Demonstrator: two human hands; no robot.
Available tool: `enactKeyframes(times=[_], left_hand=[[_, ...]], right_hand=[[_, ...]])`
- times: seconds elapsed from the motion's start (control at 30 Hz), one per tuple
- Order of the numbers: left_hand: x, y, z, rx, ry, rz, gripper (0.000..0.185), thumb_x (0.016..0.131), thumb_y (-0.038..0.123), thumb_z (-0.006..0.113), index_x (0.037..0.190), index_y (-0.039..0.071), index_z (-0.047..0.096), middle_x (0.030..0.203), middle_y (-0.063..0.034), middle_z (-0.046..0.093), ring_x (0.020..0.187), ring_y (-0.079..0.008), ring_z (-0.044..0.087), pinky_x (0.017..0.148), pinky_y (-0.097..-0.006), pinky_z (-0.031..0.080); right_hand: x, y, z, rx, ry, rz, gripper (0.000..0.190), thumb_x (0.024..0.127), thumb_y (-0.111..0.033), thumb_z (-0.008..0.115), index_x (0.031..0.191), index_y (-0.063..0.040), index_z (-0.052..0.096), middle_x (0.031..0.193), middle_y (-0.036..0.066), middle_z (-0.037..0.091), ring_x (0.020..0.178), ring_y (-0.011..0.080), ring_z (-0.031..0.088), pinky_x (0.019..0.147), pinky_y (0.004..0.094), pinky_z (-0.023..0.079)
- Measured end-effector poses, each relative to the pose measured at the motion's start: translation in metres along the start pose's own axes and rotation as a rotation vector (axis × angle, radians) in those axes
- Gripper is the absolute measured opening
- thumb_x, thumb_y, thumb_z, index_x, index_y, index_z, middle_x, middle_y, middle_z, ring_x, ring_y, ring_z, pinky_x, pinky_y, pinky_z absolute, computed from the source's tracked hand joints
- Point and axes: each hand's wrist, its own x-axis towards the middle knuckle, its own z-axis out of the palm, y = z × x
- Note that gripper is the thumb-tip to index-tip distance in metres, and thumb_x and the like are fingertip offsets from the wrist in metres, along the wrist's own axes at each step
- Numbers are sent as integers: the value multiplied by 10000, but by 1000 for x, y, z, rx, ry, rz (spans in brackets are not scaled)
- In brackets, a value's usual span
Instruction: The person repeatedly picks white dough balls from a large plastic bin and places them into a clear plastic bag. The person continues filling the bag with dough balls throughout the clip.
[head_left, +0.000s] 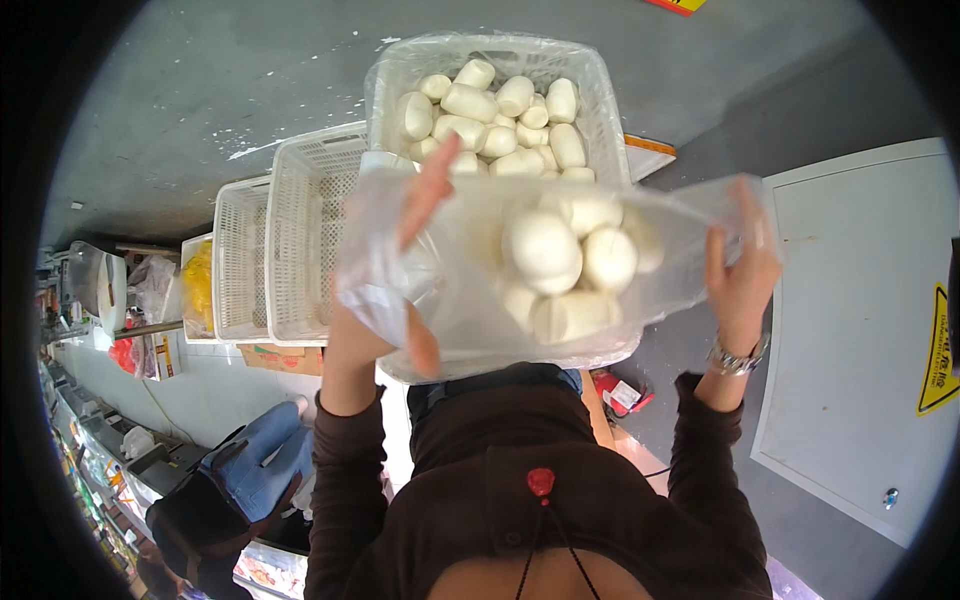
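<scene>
A clear plastic bag (480, 300) with several white, cylinder-shaped food pieces (574, 319) in it stretches between my hands, above a white plastic basket. My left hand (420, 247) is at the bag's wide end, fingers and thumb spread and partly covered by the film. At the bag's other end, my right hand (742, 262) has the film between its thumb and fingers. Behind the bag, the white plastic basket (615, 112), lined with clear film, holds many more such pieces (469, 102). The bag and hands are slightly blurred.
White perforated plastic baskets (281, 225) stand to the left, beside a yellow plastic bag (198, 281). A grey cabinet door (847, 322) with a warning sign (937, 360) is at the right. A seated person in jeans (262, 457) is at the lower left. A cardboard box (281, 358) lies below the baskets.
</scene>
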Motion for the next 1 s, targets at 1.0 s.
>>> enactKeyframes(times=[1.0], left_hand=[[-49, 48, 55, 282, -495, -273, 901, 650, 660, 661, 1323, 71, 552, 1043, -62, 638, 876, -223, 626, 976, -423, 390]], right_hand=[[30, -12, 355, 62, -968, 23, 776, 640, -337, 812, 1294, -85, 480, 1246, 209, 519, 1074, 363, 595, 895, 431, 509]])
